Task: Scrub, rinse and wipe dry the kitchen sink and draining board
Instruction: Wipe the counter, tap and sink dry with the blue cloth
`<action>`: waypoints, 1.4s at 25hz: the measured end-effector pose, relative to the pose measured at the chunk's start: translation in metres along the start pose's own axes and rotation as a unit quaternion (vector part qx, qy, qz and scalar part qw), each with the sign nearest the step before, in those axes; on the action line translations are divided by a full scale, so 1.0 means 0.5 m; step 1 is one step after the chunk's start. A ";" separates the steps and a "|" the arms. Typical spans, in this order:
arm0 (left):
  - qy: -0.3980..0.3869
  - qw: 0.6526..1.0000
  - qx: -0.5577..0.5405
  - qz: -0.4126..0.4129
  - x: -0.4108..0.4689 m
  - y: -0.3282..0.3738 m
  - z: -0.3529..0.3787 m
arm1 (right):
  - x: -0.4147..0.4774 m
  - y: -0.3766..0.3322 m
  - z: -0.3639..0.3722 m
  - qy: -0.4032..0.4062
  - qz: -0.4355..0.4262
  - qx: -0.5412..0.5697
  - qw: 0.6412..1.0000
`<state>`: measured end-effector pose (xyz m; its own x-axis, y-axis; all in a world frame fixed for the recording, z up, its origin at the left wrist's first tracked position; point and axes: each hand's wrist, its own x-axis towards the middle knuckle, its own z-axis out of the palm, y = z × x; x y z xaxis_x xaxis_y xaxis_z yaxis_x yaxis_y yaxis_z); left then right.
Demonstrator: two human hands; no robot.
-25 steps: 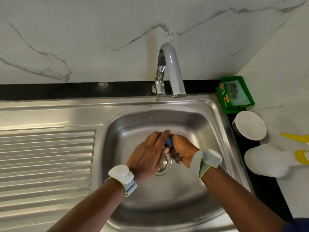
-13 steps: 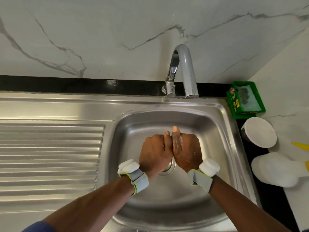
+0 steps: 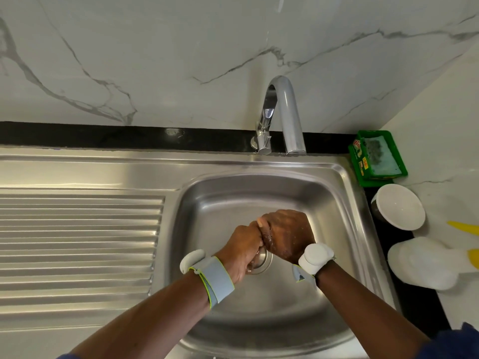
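The steel sink (image 3: 212,203) has a ribbed draining board (image 3: 77,242) on its left. My left hand (image 3: 242,251) and my right hand (image 3: 289,235) are pressed together over the drain (image 3: 263,260), both wet. The right hand lies curled over the left hand's fingers, back up. The left thumb tip shows at the top of the join. Whatever lies between the palms is hidden. No water runs from the chrome tap (image 3: 285,115).
At the sink's right rim, on the black counter, stand a green soap tub (image 3: 377,156) with a scrub pad, a white bowl (image 3: 400,206) and a white spray bottle (image 3: 425,263) with a yellow trigger. A marble wall rises behind.
A blue item seen between my hands a second ago is out of sight. The hands went palm to palm, then the right turned over the left. The view drew back.
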<state>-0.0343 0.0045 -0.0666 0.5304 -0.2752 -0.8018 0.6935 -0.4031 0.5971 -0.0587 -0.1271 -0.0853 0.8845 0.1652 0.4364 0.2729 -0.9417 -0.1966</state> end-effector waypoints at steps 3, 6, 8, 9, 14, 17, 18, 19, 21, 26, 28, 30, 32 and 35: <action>0.112 0.979 0.077 0.154 0.019 -0.021 -0.012 | -0.012 -0.012 -0.006 -0.061 0.127 0.028 0.990; 0.112 0.966 0.010 0.231 0.009 -0.021 -0.044 | -0.029 -0.027 -0.018 -0.049 0.284 0.209 0.934; 0.066 0.966 -0.056 0.244 -0.020 -0.018 -0.065 | -0.035 -0.040 -0.049 -0.070 0.330 0.356 0.872; 0.040 0.965 -0.075 0.249 -0.031 -0.018 -0.072 | -0.038 -0.042 -0.062 -0.084 0.343 0.406 0.843; 0.005 0.948 -0.106 0.301 -0.115 -0.012 -0.091 | -0.031 -0.090 -0.139 -0.037 0.364 0.474 0.801; 0.038 0.936 -0.094 0.336 -0.179 -0.005 -0.087 | -0.032 -0.121 -0.183 0.009 0.377 0.507 0.775; 0.049 0.934 -0.086 0.343 -0.192 -0.003 -0.082 | -0.034 -0.129 -0.191 0.020 0.379 0.518 0.766; 0.061 0.931 -0.086 0.350 -0.212 -0.002 -0.076 | -0.036 -0.143 -0.205 0.030 0.384 0.537 0.751; 0.070 0.925 -0.092 0.363 -0.234 0.001 -0.072 | -0.036 -0.164 -0.221 0.047 0.410 0.582 0.701; 0.031 0.920 -0.034 0.390 -0.286 -0.028 -0.055 | -0.049 -0.212 -0.246 0.109 0.433 0.668 0.595; 0.136 0.905 0.067 0.398 -0.262 -0.076 -0.035 | -0.068 -0.244 -0.220 0.078 0.461 0.705 0.533; 0.175 0.904 0.221 0.321 -0.236 -0.143 -0.029 | -0.111 -0.249 -0.154 -0.009 0.517 0.585 0.624; 0.120 0.880 0.405 0.218 -0.219 -0.202 -0.047 | -0.160 -0.243 -0.100 -0.216 0.498 0.399 0.739; 0.044 0.871 0.456 0.180 -0.214 -0.253 -0.067 | -0.208 -0.233 -0.072 -0.411 0.416 0.311 0.749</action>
<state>-0.1625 0.1141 -0.0557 0.6965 -0.4754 -0.5375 -0.1792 -0.8405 0.5112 -0.1960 -0.0452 -0.0764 0.7115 -0.0377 -0.7016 -0.6044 -0.5421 -0.5838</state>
